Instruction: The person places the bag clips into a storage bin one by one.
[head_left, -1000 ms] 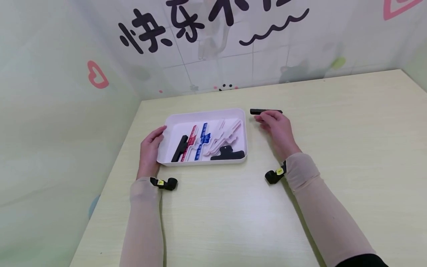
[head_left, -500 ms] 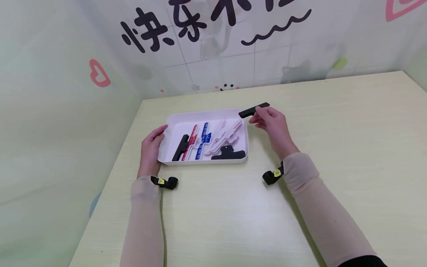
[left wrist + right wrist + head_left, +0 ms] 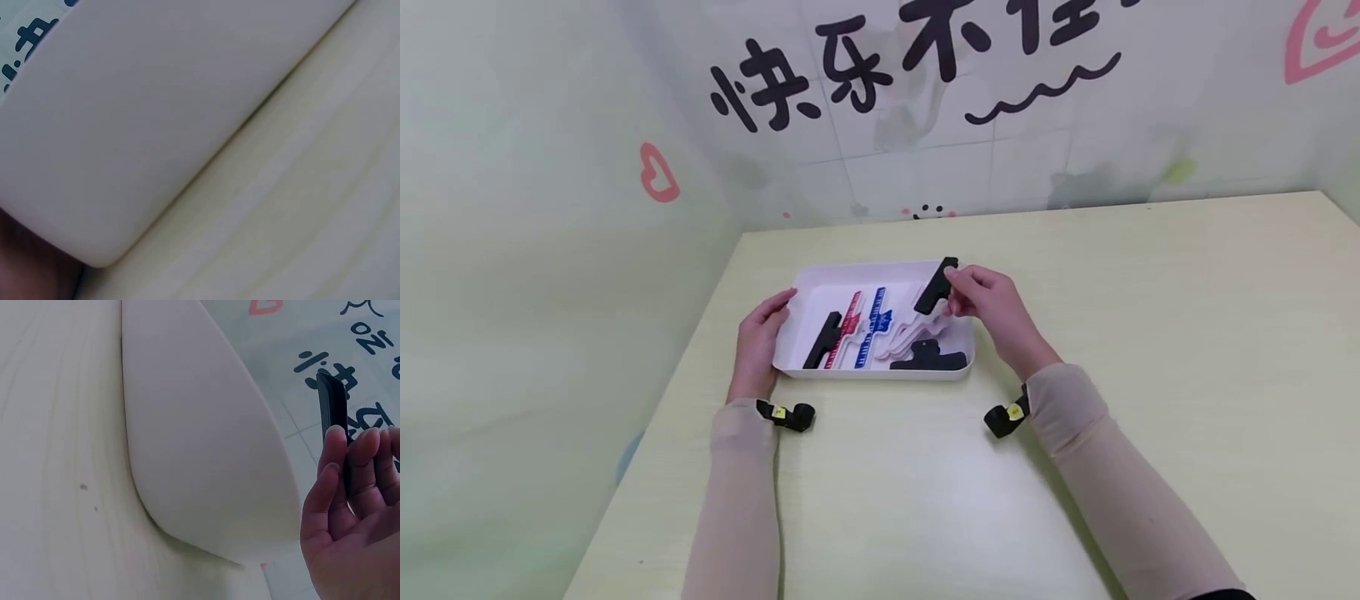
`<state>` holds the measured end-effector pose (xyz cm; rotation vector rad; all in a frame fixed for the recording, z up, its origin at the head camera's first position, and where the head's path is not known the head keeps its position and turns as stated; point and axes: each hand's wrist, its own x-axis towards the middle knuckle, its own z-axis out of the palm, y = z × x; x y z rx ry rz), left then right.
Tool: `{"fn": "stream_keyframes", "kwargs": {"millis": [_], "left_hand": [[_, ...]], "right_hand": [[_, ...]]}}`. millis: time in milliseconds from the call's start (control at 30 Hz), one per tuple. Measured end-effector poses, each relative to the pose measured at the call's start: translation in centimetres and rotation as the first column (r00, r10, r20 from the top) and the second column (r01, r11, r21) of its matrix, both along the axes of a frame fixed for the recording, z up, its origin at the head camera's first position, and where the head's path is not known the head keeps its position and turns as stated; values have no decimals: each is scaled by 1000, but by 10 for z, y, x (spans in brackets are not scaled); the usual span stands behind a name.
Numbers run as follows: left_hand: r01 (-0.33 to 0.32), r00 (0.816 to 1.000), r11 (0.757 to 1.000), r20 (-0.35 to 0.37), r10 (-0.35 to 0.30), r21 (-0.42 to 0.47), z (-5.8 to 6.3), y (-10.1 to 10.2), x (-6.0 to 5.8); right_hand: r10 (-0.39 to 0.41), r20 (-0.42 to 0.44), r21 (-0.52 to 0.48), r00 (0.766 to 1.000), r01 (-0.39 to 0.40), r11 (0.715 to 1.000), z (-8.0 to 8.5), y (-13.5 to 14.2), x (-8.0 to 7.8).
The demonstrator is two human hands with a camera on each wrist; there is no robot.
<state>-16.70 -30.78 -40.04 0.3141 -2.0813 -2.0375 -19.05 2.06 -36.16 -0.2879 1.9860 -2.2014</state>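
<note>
In the head view, my right hand [image 3: 996,312] pinches a black wide clip [image 3: 937,286] between thumb and fingers. The clip hangs tilted above the right part of a white tray [image 3: 868,272]. In the right wrist view the same black clip [image 3: 334,406] stands up from the fingertips. My left hand [image 3: 756,346] holds the tray's left side at the rim. Inside lie another black clip [image 3: 823,340], a red clip [image 3: 844,327], a blue clip [image 3: 871,327], several whitish clips [image 3: 910,335] and a black clip [image 3: 928,357] along the front wall.
The tray stands on a pale wooden table [image 3: 887,475]. Behind it rises a white backdrop [image 3: 925,183] with black characters and drawings, and a pale sheet [image 3: 550,333] hangs along the left. Both wrists carry small black cameras.
My right hand has carried the black clip from right of the tray leftward over it, turning it from level to steeply tilted. The left hand stays at the tray. The head view has shifted slightly.
</note>
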Motion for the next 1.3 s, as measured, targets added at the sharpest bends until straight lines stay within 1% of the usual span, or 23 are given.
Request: {"fn": "stream_keyframes", "kwargs": {"millis": [100,200,267,467,567,833,967,1167,1300], "left_hand": [[1,1000,1000,-5,-1,-2,2,1,-1],[2,1000,1000,0,-2,-5,1,1,-1],[-5,1000,1000,7,5,-10,0,0,0],[-4,1000,1000,-5,4,-4,-2,0,1],[-7,1000,1000,-3,7,3,-2,0,2],[-5,1000,1000,-17,5,8,-1,0,1],[-7,1000,1000,-22,8,15,-2,0,1],[2,1000,1000,-22,-2,14,-1,1,0],[-6,1000,1000,-22,6,10,-1,2,-1]], "right_hand": [[30,-11,9,999,-30,1000,3,-7,1],[37,-7,10,999,-37,999,6,-15,3],[40,2,14,999,-40,999,6,-22,3],[37,45,8,998,-37,999,4,-39,4],[39,60,38,997,-41,998,1,-44,4],[49,46,118,998,-54,992,-4,-46,2],[80,26,161,996,-83,984,-7,-48,2],[96,10,222,995,-96,970,-10,-50,1],[109,4,261,994,-106,959,-11,-50,0]]}}
